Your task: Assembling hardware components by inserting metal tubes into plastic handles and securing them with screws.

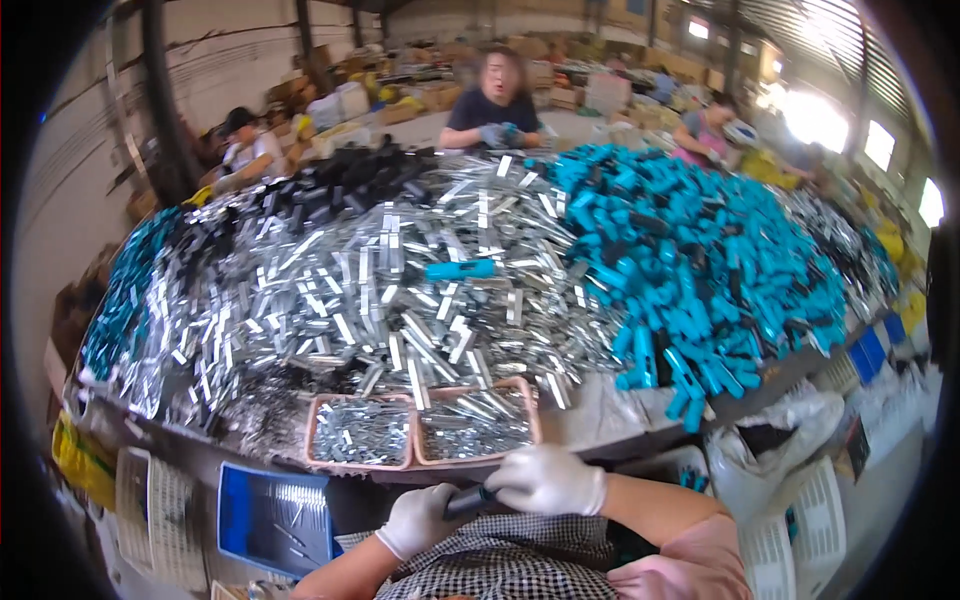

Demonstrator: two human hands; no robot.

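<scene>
My left hand (418, 522), in a white glove, is closed round one end of a dark grey, handle-like piece (468, 501) in front of my checked apron. At the other end of that piece, the gloved fingers of my right hand (550, 481) are closed on it. Just beyond my hands, at the table's near edge, are a left pink tray (360, 466) and a right pink tray (537, 420), both filled with small metal parts. Behind them spreads a heap of shiny metal strips (340, 290), with one teal handle piece (460, 270) lying on top.
A large pile of teal handles (690, 260) covers the table's right side; black parts (345, 180) lie at the back. Below the near edge stand a blue crate (228, 510) holding metal pieces and white baskets (135, 500). Several people are around the table's far side.
</scene>
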